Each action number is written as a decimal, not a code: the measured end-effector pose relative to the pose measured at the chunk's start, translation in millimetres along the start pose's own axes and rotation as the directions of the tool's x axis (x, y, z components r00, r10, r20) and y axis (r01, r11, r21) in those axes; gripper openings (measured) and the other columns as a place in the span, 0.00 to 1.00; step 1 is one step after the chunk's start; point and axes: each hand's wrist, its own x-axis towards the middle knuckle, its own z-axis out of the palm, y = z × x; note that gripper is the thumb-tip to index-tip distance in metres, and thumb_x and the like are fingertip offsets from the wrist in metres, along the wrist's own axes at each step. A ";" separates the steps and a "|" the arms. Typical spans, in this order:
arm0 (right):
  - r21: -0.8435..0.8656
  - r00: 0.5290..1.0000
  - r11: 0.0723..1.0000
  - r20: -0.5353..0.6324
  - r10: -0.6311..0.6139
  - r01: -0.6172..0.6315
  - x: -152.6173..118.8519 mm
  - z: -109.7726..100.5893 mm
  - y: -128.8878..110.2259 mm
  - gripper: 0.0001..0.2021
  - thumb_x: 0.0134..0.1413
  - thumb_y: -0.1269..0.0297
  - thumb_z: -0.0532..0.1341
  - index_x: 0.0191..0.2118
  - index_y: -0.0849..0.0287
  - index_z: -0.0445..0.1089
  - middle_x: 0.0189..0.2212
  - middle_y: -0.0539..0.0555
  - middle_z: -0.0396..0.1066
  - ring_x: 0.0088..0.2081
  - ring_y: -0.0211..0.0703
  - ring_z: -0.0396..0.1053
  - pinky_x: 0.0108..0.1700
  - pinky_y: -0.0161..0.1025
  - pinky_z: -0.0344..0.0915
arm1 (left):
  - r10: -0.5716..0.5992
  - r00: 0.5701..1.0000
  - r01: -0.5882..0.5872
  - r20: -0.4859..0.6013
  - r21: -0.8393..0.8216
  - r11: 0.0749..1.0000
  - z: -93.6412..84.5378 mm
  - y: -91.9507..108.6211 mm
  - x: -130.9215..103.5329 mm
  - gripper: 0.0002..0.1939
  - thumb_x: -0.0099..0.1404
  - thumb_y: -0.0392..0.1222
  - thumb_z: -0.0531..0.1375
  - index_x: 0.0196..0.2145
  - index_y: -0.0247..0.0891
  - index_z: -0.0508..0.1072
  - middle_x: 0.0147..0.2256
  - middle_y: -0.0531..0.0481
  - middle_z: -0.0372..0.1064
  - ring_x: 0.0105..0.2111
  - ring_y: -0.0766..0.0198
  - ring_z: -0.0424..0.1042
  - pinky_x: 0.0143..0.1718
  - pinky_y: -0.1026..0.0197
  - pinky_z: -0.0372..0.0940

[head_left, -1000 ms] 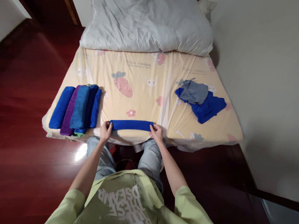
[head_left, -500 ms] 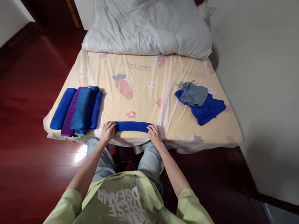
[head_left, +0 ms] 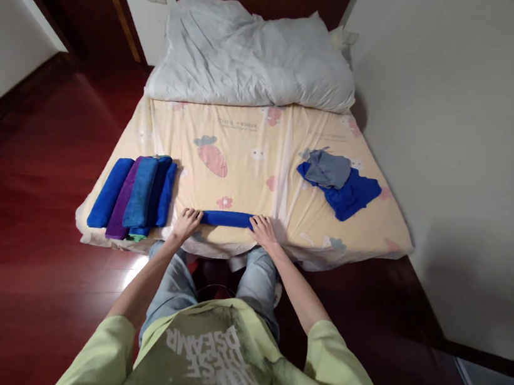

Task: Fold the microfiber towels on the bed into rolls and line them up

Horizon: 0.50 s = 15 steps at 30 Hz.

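A narrow blue towel [head_left: 227, 219], folded or rolled into a strip, lies crosswise near the front edge of the bed. My left hand [head_left: 188, 223] grips its left end with curled fingers. At the right end, my right hand [head_left: 262, 229] is closed around it in the same way. Left of my hands lies a group of rolled towels: a blue one [head_left: 110, 193], a purple one [head_left: 122, 203], a teal one [head_left: 139, 201] and further dark blue ones. To the right rests a crumpled blue cloth [head_left: 354, 196] with a grey cloth [head_left: 329, 169] on top.
The bed [head_left: 243, 184] has a yellow sheet printed with carrots and rabbits. A white quilt [head_left: 255, 60] is heaped at the head end. A wall [head_left: 456, 149] runs along the right side, and dark red floor [head_left: 25, 187] shows at the left.
The view has tilted up slightly. Both hands remain on the blue towel's ends, and the strip looks a little straighter and rounder than before.
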 end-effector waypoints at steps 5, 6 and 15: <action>-0.071 1.000 0.997 0.020 -0.015 0.016 0.4 0.8 -2.7 0.18 0.61 0.63 0.59 0.54 0.62 0.70 0.48 0.66 0.71 0.51 0.59 0.64 0.53 0.52 0.57 | 0.014 0.999 -0.016 0.035 0.046 0.999 -4.5 -0.2 3.7 0.23 0.62 0.29 0.51 0.53 0.38 0.71 0.44 0.33 0.71 0.47 0.44 0.68 0.51 0.42 0.59; -0.083 1.000 0.996 0.024 -0.015 0.017 1.0 1.5 -3.0 0.17 0.60 0.65 0.59 0.54 0.62 0.70 0.47 0.67 0.71 0.50 0.59 0.64 0.52 0.52 0.58 | 0.022 0.999 -0.026 0.049 0.072 0.997 -6.2 1.0 4.0 0.23 0.62 0.29 0.50 0.53 0.38 0.70 0.44 0.33 0.71 0.46 0.44 0.68 0.50 0.42 0.60; -0.203 0.998 0.977 0.031 -0.059 0.064 17.6 -20.3 -0.6 0.18 0.54 0.80 0.55 0.47 0.60 0.72 0.45 0.65 0.71 0.46 0.56 0.65 0.47 0.47 0.58 | 0.093 0.995 -0.097 0.038 0.128 0.987 -38.1 10.7 -6.3 0.19 0.66 0.31 0.48 0.51 0.35 0.70 0.45 0.33 0.70 0.47 0.44 0.67 0.49 0.43 0.59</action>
